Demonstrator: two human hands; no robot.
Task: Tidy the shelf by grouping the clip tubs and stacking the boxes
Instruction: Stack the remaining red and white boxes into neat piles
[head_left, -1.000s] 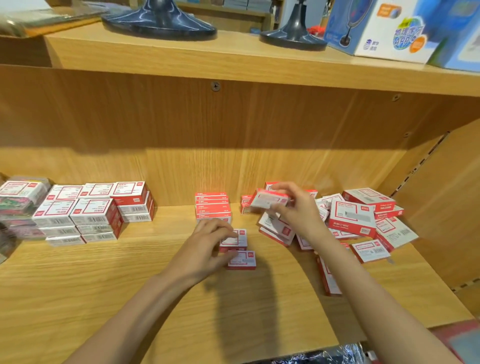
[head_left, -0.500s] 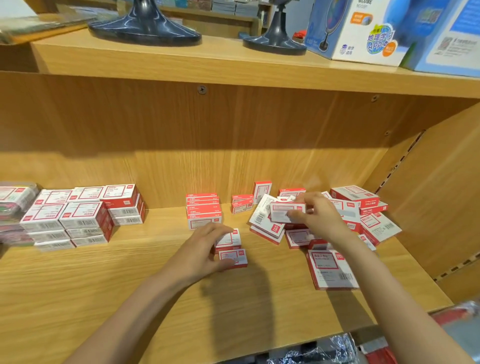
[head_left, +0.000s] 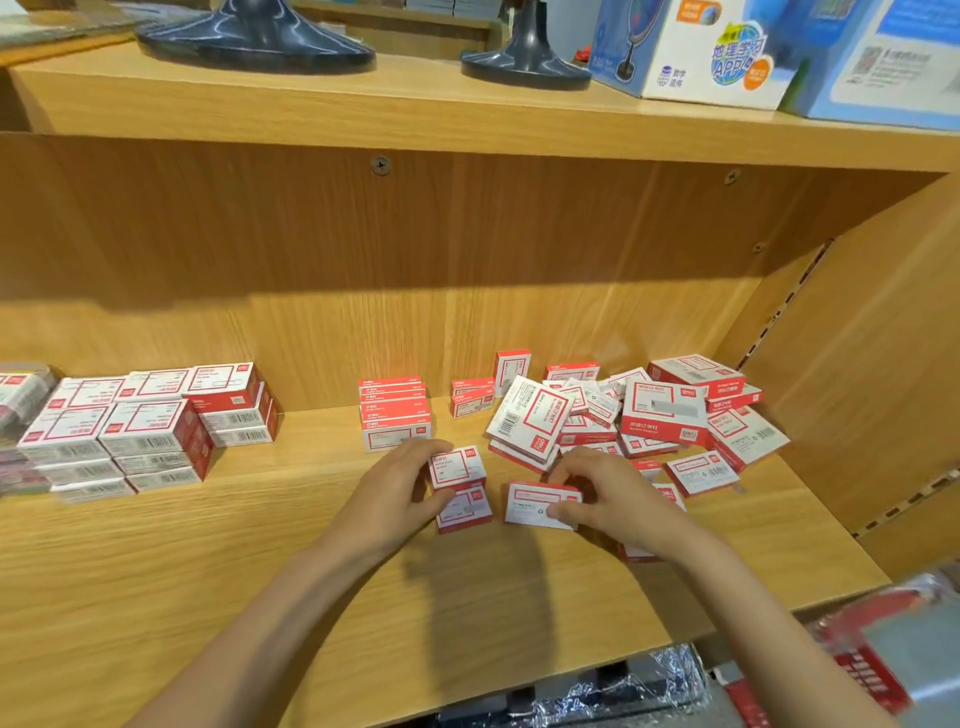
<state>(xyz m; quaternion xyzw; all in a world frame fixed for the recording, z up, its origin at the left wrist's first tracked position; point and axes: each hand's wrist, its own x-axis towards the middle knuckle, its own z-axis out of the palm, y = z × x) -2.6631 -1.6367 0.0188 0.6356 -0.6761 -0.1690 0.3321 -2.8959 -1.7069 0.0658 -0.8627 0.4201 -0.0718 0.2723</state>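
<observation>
Matt wood-grain shelf (head_left: 156, 571) (smooth-looking) bears printed cardboard boxes (head_left: 665, 410).

Warm, fairly bright light falls from above and in front, and the upper shelf (head_left: 467, 111) casts a broad dark band across the wooden back panel (head_left: 415, 249). The forearms throw soft shadows onto the lower shelf (head_left: 156, 597) beneath them. Wide-angle bending curves the shelf edges, and the corners are smeared, especially the tubs (head_left: 21, 395) at far left and the red packaging (head_left: 883, 649) at bottom right.

two bare forearms, no sleeves; hands (head_left: 395, 493) ungloved, no jewellery visible.
</observation>
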